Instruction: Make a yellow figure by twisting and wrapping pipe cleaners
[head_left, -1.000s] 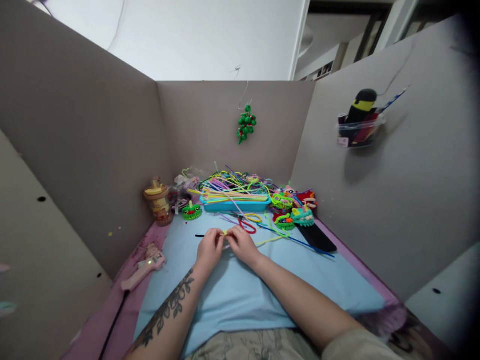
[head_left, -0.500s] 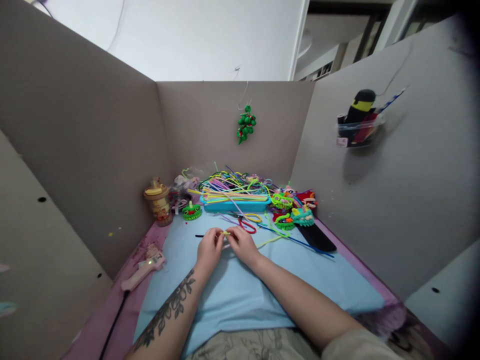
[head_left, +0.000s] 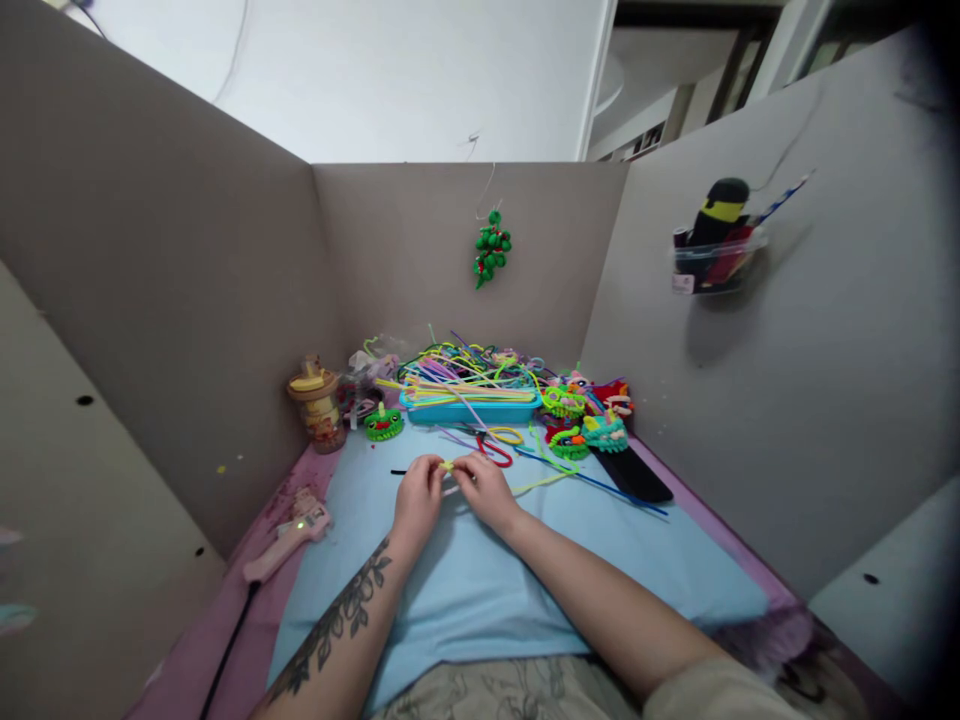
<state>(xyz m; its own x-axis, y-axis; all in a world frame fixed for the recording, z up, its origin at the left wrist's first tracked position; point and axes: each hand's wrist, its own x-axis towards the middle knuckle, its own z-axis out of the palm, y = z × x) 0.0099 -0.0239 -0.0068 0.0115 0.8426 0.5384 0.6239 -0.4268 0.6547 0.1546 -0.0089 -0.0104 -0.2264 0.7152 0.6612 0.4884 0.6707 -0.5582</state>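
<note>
My left hand (head_left: 417, 498) and my right hand (head_left: 487, 490) meet over the light blue mat (head_left: 480, 590). Both pinch a small yellow-green pipe cleaner piece (head_left: 448, 465) between their fingertips. A thin black pipe cleaner (head_left: 399, 472) lies just left of my left hand. Red-handled scissors (head_left: 495, 452) and a yellow loop (head_left: 507, 436) lie just beyond my right hand.
A teal tray (head_left: 471, 408) piled with coloured pipe cleaners stands at the back. Green pipe cleaner figures (head_left: 583, 432) and a black case (head_left: 636, 474) sit to the right. A pink glue gun (head_left: 286, 538) and a jar (head_left: 321, 404) are at the left. Grey partition walls enclose the mat on three sides.
Almost nothing: both hands stay pinched on the yellow-green piece, with only slight finger shifts.
</note>
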